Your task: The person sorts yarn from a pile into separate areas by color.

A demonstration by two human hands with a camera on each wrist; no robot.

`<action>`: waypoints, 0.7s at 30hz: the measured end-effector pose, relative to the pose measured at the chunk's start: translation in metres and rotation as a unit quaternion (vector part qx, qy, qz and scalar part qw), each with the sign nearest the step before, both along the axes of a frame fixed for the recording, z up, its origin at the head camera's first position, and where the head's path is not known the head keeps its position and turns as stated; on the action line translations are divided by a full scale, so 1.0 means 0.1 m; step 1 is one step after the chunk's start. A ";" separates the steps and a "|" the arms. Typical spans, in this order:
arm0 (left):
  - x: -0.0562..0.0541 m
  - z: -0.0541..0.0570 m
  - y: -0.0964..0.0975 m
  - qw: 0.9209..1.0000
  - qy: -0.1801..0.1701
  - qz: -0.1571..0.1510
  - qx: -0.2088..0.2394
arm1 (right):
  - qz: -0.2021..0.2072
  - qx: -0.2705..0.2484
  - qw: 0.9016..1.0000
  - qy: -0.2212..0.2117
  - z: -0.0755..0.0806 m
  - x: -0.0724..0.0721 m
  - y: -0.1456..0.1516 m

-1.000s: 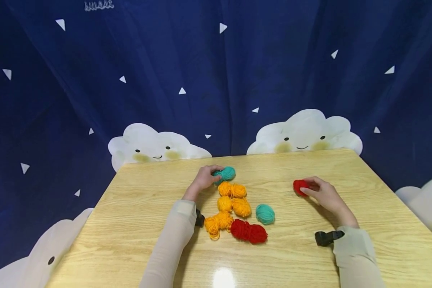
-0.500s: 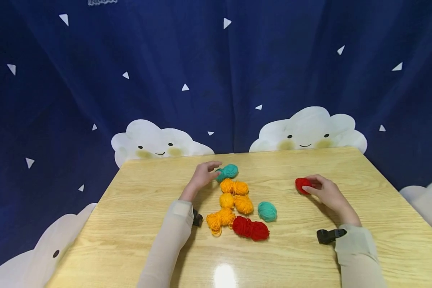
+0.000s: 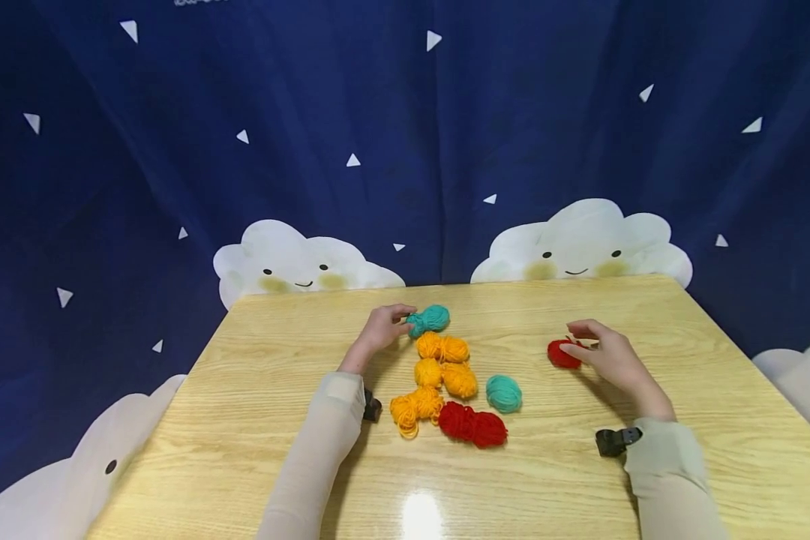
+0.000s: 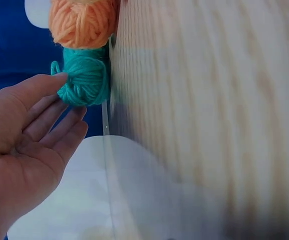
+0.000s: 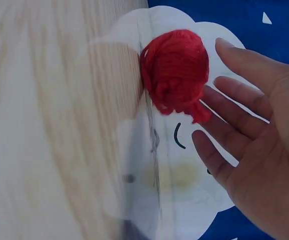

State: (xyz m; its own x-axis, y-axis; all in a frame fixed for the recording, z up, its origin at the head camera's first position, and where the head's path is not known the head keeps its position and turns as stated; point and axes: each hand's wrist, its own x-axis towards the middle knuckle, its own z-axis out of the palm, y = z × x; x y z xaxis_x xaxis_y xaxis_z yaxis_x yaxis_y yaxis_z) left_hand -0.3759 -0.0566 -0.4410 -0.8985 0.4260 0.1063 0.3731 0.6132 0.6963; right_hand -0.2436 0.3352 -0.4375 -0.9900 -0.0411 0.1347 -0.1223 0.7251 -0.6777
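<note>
In the head view my left hand is at the left end of a teal skein of yarn, which lies at the back of the table. The left wrist view shows the thumb tip right at the teal skein, with the other fingers loosely extended behind it. To the right, my right hand hovers around a small red ball of yarn. Seen from the right wrist, its thumb and fingers are spread beside the red ball, not closed round it.
Yellow-orange skeins run in a column in front of the teal one. A red skein lies at the column's near end, with a teal ball just behind it. A dark blue curtain hangs behind the wooden table.
My right hand's fingers have spread away from the red ball, letting go of it. My left fingers have lifted off the teal skein and loosened. The head view has tilted down slightly.
</note>
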 end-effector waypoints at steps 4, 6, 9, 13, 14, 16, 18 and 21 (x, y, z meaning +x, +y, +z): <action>0.00 -0.01 0.01 1.000 0.006 -0.005 -0.001 | -0.003 0.004 1.000 0.012 0.04 0.00 -0.08; -0.01 -0.01 0.02 1.000 0.014 -0.003 -0.005 | 0.004 0.002 1.000 0.018 0.06 0.00 -0.12; -0.02 -0.01 0.03 1.000 0.014 -0.001 -0.001 | 0.019 0.003 0.999 0.028 0.09 0.00 -0.21; -0.01 0.00 0.05 1.000 -0.001 -0.002 0.008 | 0.033 0.001 0.999 0.034 0.13 0.03 -0.33; -0.01 0.00 0.05 1.000 -0.005 -0.002 0.008 | 0.036 0.000 0.999 0.036 0.13 0.04 -0.36; -0.01 0.00 0.04 1.000 -0.011 -0.001 0.008 | 0.045 -0.001 0.998 0.039 0.13 0.06 -0.42; -0.01 0.01 0.04 1.000 -0.015 -0.001 0.007 | 0.055 -0.005 0.998 0.040 0.13 0.08 -0.47; -0.01 0.00 0.03 1.000 -0.012 0.000 0.002 | 0.076 -0.019 0.996 0.040 0.12 0.10 -0.55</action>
State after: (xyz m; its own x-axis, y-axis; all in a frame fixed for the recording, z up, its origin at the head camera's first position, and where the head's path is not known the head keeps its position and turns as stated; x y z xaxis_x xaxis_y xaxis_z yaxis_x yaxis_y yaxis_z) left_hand -0.3770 -0.0541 -0.4405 -0.9003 0.4265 0.0865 0.3571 0.6104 0.7070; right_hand -0.2335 0.2798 -0.4253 -0.9585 -0.1840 0.2177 -0.2843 0.6683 -0.6874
